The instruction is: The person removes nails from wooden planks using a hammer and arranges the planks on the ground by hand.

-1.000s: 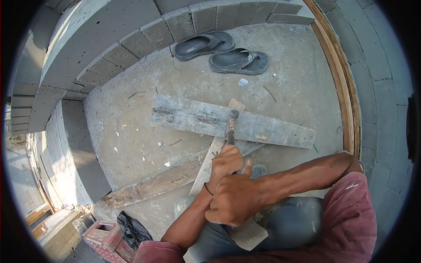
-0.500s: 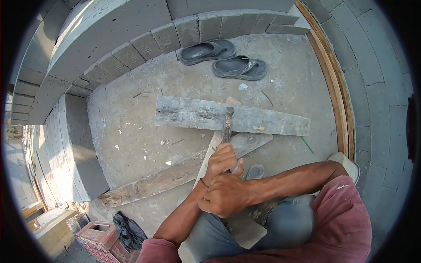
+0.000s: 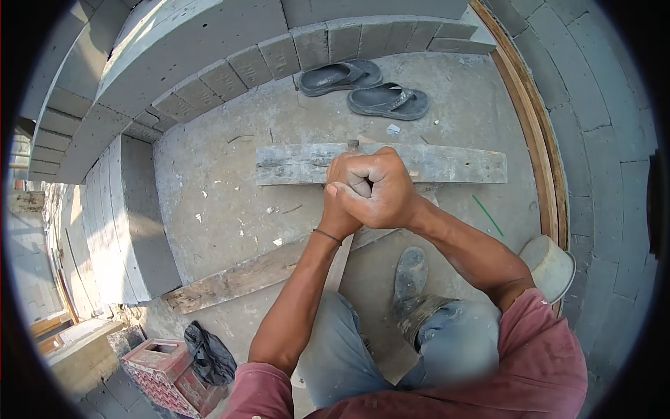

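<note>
Both my hands are closed together over a hammer. Only the tip of its head (image 3: pixel 354 144) shows beyond my fingers; the handle is hidden by the fists. My right hand (image 3: pixel 388 183) is a fist nearest the camera, with a dark gap inside the curled fingers. Underneath and to its left is my left hand (image 3: pixel 340 214), mostly covered by the right, a dark band at its wrist. Beyond my hands a worn, grey-stained plank (image 3: pixel 460 165) lies crosswise, raised over other boards. Under it, a brown board (image 3: pixel 237 281) slants off to the left.
Two dark flip-flops (image 3: pixel 388 102) lie by the block wall (image 3: pixel 279 57). A pale bucket (image 3: pixel 546 269) stands right, beside a wooden frame (image 3: pixel 534 126). At lower left are a red box (image 3: pixel 157 359) and a black bag (image 3: pixel 209 353). My foot (image 3: pixel 410 272) is on the floor.
My hands have moved up and forward, the right fist now covering the left hand and the hammer handle. The plank has swung nearly level, and the view has shifted slightly.
</note>
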The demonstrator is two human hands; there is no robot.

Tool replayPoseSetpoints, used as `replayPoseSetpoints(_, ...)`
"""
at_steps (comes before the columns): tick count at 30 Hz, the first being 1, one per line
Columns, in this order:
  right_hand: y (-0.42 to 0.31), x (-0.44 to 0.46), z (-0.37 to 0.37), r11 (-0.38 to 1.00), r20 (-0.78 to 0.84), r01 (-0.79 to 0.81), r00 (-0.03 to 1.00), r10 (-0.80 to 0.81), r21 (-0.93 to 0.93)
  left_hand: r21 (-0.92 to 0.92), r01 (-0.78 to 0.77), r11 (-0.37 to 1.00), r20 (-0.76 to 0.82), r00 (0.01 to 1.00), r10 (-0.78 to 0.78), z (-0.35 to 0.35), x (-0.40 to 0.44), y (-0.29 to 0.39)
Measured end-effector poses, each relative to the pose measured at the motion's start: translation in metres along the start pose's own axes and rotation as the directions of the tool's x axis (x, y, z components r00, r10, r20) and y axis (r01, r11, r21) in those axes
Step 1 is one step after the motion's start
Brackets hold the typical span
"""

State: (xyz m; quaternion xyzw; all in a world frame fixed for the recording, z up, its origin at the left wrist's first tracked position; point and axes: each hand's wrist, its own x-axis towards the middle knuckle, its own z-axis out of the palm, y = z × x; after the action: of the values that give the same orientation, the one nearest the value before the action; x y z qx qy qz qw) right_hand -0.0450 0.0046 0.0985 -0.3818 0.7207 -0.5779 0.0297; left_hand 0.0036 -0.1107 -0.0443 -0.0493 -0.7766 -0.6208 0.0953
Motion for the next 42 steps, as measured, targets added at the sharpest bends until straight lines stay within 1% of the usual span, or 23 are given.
replayPoseSetpoints(1,0.001,-0.014,-0.003,1.0,-0.004,0.002,1.0,-0.002,0.001,0.373,-0.071,0.925,0.002,0.997,0.076,-0.015,-0.017,0.025)
replayPoseSetpoints(2,0.004,-0.028,-0.011,0.995,-0.111,-0.094,0.989,0.098,0.037,0.37,-0.076,0.926,-0.003,0.997,0.083,-0.014,-0.042,0.026)
replayPoseSetpoints(4,0.004,-0.034,-0.024,0.98,-0.192,-0.186,0.962,0.196,0.069,0.09,0.346,0.934,-0.452,0.85,-0.271,-0.001,-0.089,0.008)
replayPoseSetpoints(5,0.002,-0.034,-0.027,0.972,-0.187,-0.223,0.955,0.232,0.067,0.076,0.353,0.933,-0.46,0.842,-0.281,0.005,-0.105,-0.01)
replayPoseSetpoints(7,0.003,-0.028,-0.026,0.966,-0.135,-0.257,0.957,0.257,0.02,0.051,0.664,0.746,-0.245,0.733,-0.635,0.006,-0.13,-0.033)
replayPoseSetpoints(8,0.005,-0.023,-0.023,0.966,-0.128,-0.259,0.957,0.26,0.02,0.047,0.667,0.743,-0.248,0.728,-0.639,0.004,-0.13,-0.039)
replayPoseSetpoints(10,0.004,-0.012,-0.013,0.908,-0.207,-0.402,0.885,0.418,0.115,-0.327,0.548,0.77,-0.457,0.621,-0.636,-0.011,-0.088,-0.032)
replayPoseSetpoints(12,-0.003,-0.002,-0.007,0.889,-0.354,-0.439,0.817,0.454,0.127,-0.703,0.384,0.598,-0.467,0.385,-0.796,-0.05,-0.048,-0.02)
replayPoseSetpoints(14,-0.012,0.004,0.0,0.843,-0.616,-0.509,0.611,0.497,0.175,-0.543,0.396,0.74,-0.696,0.281,-0.661,-0.072,-0.018,-0.039)
replayPoseSetpoints(15,-0.004,0.0,0.007,0.828,-0.694,-0.487,0.493,0.524,0.279,-0.54,0.395,0.743,-0.694,0.289,-0.659,-0.075,-0.013,-0.026)
replayPoseSetpoints(16,-0.005,0.002,0.011,0.828,-0.7,-0.487,0.487,0.522,0.279,-0.288,0.305,0.908,-0.69,0.591,-0.418,-0.078,-0.006,0.001)
replayPoseSetpoints(17,-0.005,0.005,0.016,0.799,-0.74,-0.379,0.327,0.588,0.468,-0.047,0.12,0.992,-0.567,0.814,-0.125,-0.078,0.0,0.021)
replayPoseSetpoints(18,-0.005,0.006,0.021,0.745,-0.73,-0.233,0.166,0.663,0.624,0.018,0.069,0.997,-0.36,0.931,-0.057,-0.071,0.002,0.032)
replayPoseSetpoints(19,-0.003,0.008,0.023,0.744,-0.73,-0.234,0.159,0.665,0.627,0.068,0.005,0.998,-0.129,0.992,0.004,-0.061,0.001,0.038)
replayPoseSetpoints(21,0.0,0.016,0.025,0.71,-0.693,-0.066,0.173,0.7,0.701,0.297,-0.106,0.949,0.043,0.994,0.097,-0.037,-0.003,0.036)
replayPoseSetpoints(25,-0.005,0.02,0.043,0.757,-0.734,-0.033,0.222,0.642,0.652,0.216,-0.098,0.971,-0.117,0.985,0.125,0.01,0.031,0.031)
replayPoseSetpoints(28,-0.002,0.0,0.051,0.832,-0.79,0.031,0.335,0.514,0.554,0.128,0.135,0.983,-0.075,0.989,-0.126,0.05,0.047,0.007)
replayPoseSetpoints(30,0.004,-0.025,0.053,0.878,-0.815,0.089,0.425,0.393,0.47,0.117,-0.069,0.991,-0.39,0.914,0.109,0.064,0.032,0.008)
replayPoseSetpoints(31,0.002,-0.033,0.06,0.877,-0.813,0.086,0.427,0.397,0.473,0.023,-0.189,0.982,-0.378,0.908,0.183,0.065,0.029,0.001)
replayPoseSetpoints(33,-0.002,-0.043,0.078,0.99,-0.772,-0.132,0.623,0.123,0.052,0.004,-0.135,0.991,-0.259,0.957,0.132,0.058,0.019,-0.005)
replayPoseSetpoints(36,-0.004,-0.029,0.057,0.94,-0.753,-0.146,0.566,0.335,0.308,-0.115,-0.08,0.99,-0.138,0.988,0.064,0.057,0.019,0.002)
replayPoseSetpoints(39,0.009,-0.046,0.037,0.94,-0.685,-0.061,0.669,0.288,0.336,0.141,-0.077,0.987,-0.418,0.899,0.13,0.077,0.024,0.002)
replayPoseSetpoints(42,0.009,-0.052,0.033,0.924,-0.633,0.037,0.739,0.231,0.38,0.178,-0.091,0.98,-0.42,0.893,0.159,0.079,0.023,0.009)
